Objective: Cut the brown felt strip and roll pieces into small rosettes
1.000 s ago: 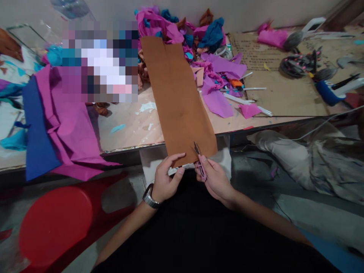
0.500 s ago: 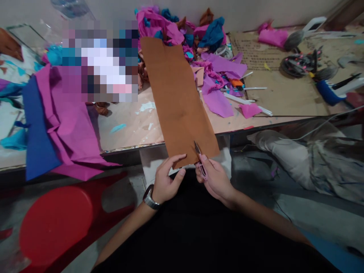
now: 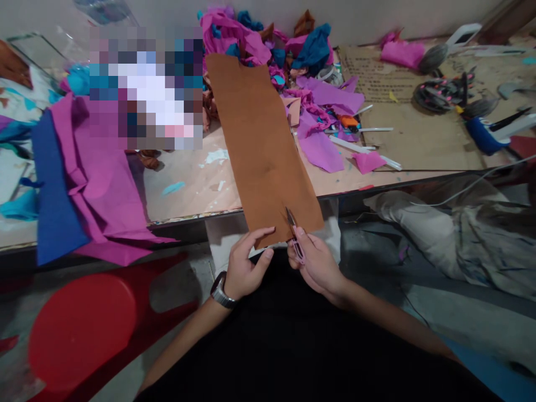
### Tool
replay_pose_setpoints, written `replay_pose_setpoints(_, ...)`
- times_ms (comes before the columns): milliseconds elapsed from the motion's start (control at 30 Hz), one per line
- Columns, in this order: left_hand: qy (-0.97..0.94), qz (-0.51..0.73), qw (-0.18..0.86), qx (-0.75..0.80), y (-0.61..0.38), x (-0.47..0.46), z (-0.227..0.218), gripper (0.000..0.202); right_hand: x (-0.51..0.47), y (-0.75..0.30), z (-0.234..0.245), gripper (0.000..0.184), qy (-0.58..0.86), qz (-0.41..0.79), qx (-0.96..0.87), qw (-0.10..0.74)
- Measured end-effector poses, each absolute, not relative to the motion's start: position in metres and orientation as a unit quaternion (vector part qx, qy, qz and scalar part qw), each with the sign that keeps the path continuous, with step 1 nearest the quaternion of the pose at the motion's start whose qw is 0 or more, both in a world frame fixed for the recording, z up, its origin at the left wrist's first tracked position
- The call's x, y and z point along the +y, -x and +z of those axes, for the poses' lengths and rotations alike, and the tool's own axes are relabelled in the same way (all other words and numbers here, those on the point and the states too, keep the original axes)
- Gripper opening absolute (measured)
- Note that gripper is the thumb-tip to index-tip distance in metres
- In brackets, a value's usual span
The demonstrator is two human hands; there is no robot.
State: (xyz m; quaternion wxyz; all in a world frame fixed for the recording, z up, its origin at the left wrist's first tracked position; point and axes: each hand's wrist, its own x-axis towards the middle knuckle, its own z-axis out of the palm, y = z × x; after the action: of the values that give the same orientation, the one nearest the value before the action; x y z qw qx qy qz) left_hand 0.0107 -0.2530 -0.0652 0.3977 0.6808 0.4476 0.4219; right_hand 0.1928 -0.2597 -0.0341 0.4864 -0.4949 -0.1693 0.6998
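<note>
A long brown sheet [image 3: 263, 145], paper or thin cloth, stretches from the scrap pile over the table's front edge toward me. My left hand [image 3: 247, 262], wearing a wristwatch, is at the sheet's near left corner. Its forefinger lies along the sheet and the thumb stands apart, so the hand is open. In my right hand [image 3: 316, 259] is a pair of small scissors [image 3: 298, 245] with pink handles. Their dark blades point away from me over the sheet's near end. My palm hides part of the handles.
Pink and blue sheets [image 3: 104, 190] hang over the table edge at left. Crumpled scraps [image 3: 314, 50] lie behind the brown sheet, with white sticks [image 3: 377, 130] to the right. A red stool [image 3: 84, 329] stands below left. Cardboard [image 3: 419, 134] covers the right side.
</note>
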Motion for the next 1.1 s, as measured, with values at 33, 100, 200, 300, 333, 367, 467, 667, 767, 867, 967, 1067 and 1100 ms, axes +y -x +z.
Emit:
replay_pose_setpoints(33,-0.681,0.422,0.398,0.447,-0.0107,-0.2529,-0.0650,0.039,-0.2597,-0.1922,-0.0344,0.047,0.496,0.698,-0.170,0.487)
replay_pose_setpoints(100,-0.682,0.419,0.397,0.449,-0.0110,-0.2526,-0.0642,0.039,-0.2595,-0.1909,-0.0348,0.048,0.499,0.696,-0.170,0.487)
replay_pose_setpoints(200,-0.686,0.416,0.392,0.449,-0.0113,-0.2530,-0.0634,0.039,-0.2590,-0.1895,-0.0345,0.049,0.502,0.693,-0.163,0.490)
replay_pose_setpoints(300,-0.687,0.417,0.392,0.448,-0.0113,-0.2539,-0.0638,0.040,-0.2585,-0.1893,-0.0331,0.049,0.508,0.692,-0.155,0.489)
replay_pose_setpoints(333,-0.686,0.418,0.393,0.448,-0.0114,-0.2542,-0.0640,0.039,-0.2586,-0.1894,-0.0326,0.049,0.510,0.690,-0.153,0.490)
replay_pose_setpoints(367,-0.684,0.419,0.395,0.449,-0.0114,-0.2543,-0.0643,0.039,-0.2587,-0.1896,-0.0321,0.050,0.511,0.689,-0.151,0.491)
replay_pose_setpoints(467,-0.680,0.421,0.399,0.449,-0.0118,-0.2541,-0.0643,0.039,-0.2593,-0.1898,-0.0315,0.051,0.509,0.690,-0.153,0.492)
replay_pose_setpoints(667,-0.680,0.419,0.403,0.447,-0.0117,-0.2539,-0.0640,0.039,-0.2605,-0.1895,-0.0347,0.048,0.502,0.696,-0.155,0.490)
replay_pose_setpoints(767,-0.679,0.416,0.406,0.448,-0.0114,-0.2542,-0.0649,0.040,-0.2606,-0.1896,-0.0351,0.048,0.504,0.695,-0.158,0.488)
replay_pose_setpoints(867,-0.679,0.418,0.407,0.446,-0.0117,-0.2543,-0.0650,0.040,-0.2608,-0.1895,-0.0340,0.049,0.505,0.692,-0.158,0.490)
replay_pose_setpoints(967,-0.679,0.419,0.405,0.446,-0.0124,-0.2544,-0.0638,0.040,-0.2615,-0.1893,-0.0330,0.048,0.506,0.692,-0.157,0.491)
replay_pose_setpoints(1067,-0.679,0.418,0.405,0.447,-0.0130,-0.2553,-0.0625,0.040,-0.2625,-0.1891,-0.0334,0.048,0.510,0.690,-0.153,0.491)
replay_pose_setpoints(1100,-0.680,0.417,0.406,0.447,-0.0132,-0.2557,-0.0623,0.041,-0.2628,-0.1889,-0.0337,0.048,0.511,0.689,-0.153,0.491)
